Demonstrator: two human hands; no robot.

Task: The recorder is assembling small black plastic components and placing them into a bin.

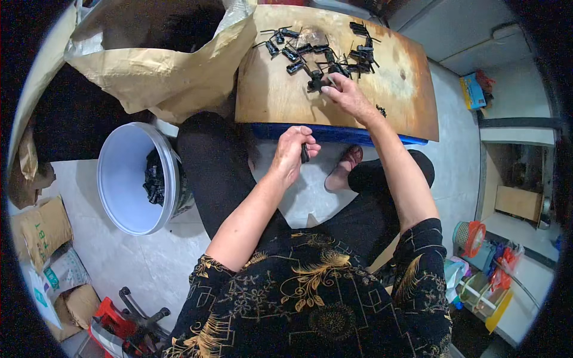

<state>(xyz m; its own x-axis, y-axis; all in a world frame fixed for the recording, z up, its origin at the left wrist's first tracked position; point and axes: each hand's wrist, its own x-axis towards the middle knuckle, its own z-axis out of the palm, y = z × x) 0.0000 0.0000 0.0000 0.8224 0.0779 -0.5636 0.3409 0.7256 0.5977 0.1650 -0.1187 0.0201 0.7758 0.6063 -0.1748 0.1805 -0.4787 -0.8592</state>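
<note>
Small black plastic parts with thin sticks point(290, 55) lie scattered across a worn wooden board point(268, 101) in front of me. Over the board's near middle, my right hand point(352, 102) is closed in a pinch at a black plastic part point(315, 81); the fingertips partly hide where they meet it. My left hand point(290, 154) is held lower, short of the board's near edge. Its fingers are curled round a small dark piece point(305, 154), of which only one end shows.
Left of my legs stands a white bucket point(113, 179) with black parts point(154, 179) inside. A large open paper sack point(161, 77) rises at the far left, beside the board. Packed bags point(45, 232) lie at the left, and shelves with household things point(483, 268) line the right.
</note>
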